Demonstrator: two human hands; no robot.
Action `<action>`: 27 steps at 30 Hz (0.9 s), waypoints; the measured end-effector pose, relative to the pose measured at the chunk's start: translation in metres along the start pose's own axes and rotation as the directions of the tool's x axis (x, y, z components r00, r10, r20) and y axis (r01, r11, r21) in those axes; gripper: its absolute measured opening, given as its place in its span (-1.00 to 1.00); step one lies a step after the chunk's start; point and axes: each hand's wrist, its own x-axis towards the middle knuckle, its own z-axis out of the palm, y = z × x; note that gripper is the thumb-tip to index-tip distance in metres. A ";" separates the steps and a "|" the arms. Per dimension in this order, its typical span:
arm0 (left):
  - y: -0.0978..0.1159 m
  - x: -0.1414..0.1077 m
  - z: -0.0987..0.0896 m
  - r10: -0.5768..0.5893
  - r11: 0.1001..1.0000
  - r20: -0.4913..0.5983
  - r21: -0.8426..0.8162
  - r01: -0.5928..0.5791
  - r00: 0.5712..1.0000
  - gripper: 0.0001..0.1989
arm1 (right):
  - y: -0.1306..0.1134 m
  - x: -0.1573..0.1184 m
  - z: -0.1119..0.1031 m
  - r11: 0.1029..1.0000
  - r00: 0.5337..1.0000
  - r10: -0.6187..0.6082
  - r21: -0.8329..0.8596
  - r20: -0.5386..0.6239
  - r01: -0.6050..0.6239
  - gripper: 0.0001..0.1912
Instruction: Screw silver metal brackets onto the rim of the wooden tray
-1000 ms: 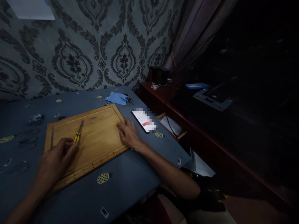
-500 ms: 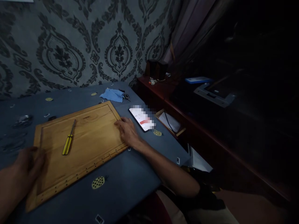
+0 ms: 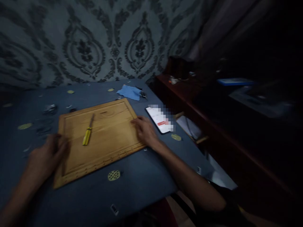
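Note:
A wooden board (image 3: 111,135) with a raised frame and a row of small holes along its near edge lies flat on the table. On it rests a screwdriver (image 3: 87,136) with a yellow handle, its shaft pointing away from me. My left hand (image 3: 46,156), slightly blurred, is closed around the board's left edge. At the opposite side my right hand (image 3: 145,130) grips the right edge, thumb and fingers on the frame. The undersides of both grips are hidden.
A lit phone (image 3: 159,119) lies right of the board, partly pixelated. Behind it are a blue cloth (image 3: 129,92) and a dark object beside the cloth. Small metal pieces (image 3: 50,109) lie at the left. An open drawer (image 3: 189,127) stands past the table's right edge.
My view has swung left, so everything appears farther right in the picture. Both hands stay at the board's edges, and the screwdriver keeps its place on the board.

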 end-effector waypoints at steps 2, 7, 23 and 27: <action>0.013 -0.005 -0.019 -0.062 0.998 -0.022 -0.011 0.062 0.998 -0.55 | 0.005 0.001 -0.001 0.999 0.999 -0.029 0.028 -0.020 0.030 -0.61; -0.029 -0.002 -0.052 -0.165 0.960 -0.458 -0.278 0.035 0.874 -0.66 | 0.021 0.009 0.001 0.991 0.985 -0.126 0.030 -0.120 0.130 -0.68; -0.117 0.051 -0.011 0.043 0.909 -0.314 -0.381 -0.167 0.949 -0.73 | -0.127 -0.010 0.037 0.705 0.735 -0.672 0.231 -0.086 0.671 -0.74; -0.112 0.054 -0.002 0.113 0.932 -0.290 -0.302 -0.203 0.950 -0.74 | -0.141 -0.017 0.056 0.651 0.699 -0.704 0.276 -0.129 0.707 -0.75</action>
